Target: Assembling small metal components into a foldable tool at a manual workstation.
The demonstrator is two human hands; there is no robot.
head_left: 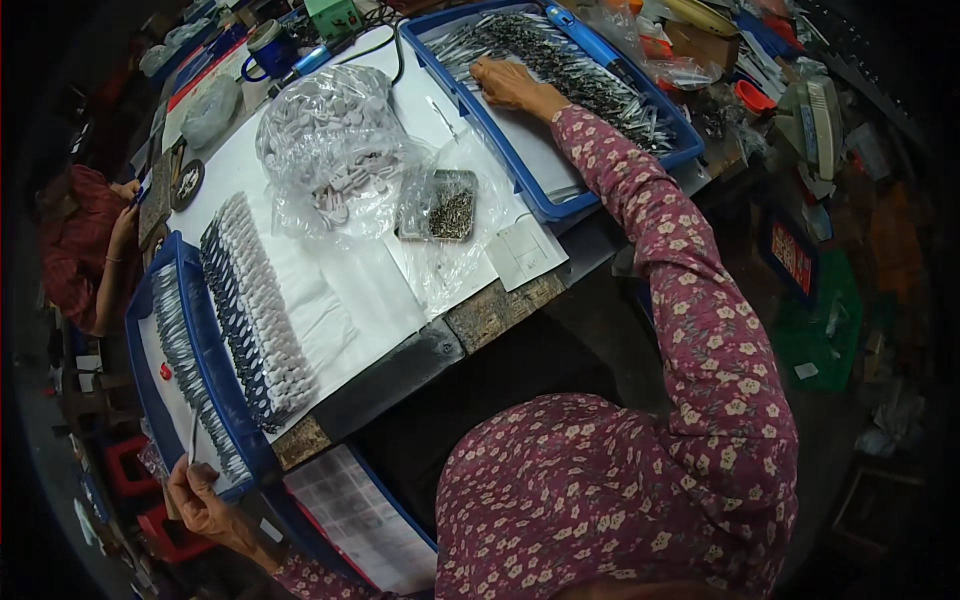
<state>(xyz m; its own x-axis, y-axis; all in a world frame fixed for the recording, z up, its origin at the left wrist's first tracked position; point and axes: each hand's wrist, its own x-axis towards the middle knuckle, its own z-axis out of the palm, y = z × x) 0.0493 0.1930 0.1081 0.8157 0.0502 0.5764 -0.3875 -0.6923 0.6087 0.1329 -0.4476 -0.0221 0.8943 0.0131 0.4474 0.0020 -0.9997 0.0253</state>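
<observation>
My left hand point(205, 505), at the lower left, pinches a slim grey metal piece point(194, 438) that points up over the near end of a narrow blue tray point(136, 325). Similar thin pieces point(178, 330) lie in a long row inside that tray. My right hand point(515, 88) reaches into a larger blue tray point(540, 205) at the far right. Its fingers are curled down at the edge of a heap of slender silver and dark metal pieces point(540, 60). What those fingertips hold, if anything, is hidden.
A clear bag of small whitish parts point(335, 130), a metal tin of tiny pieces point(455, 208) and rows of white-and-dark parts point(250, 300) lie on the white-covered table point(350, 290). A blue mug point(268, 48) stands far left. Another person point(80, 240) works at the left.
</observation>
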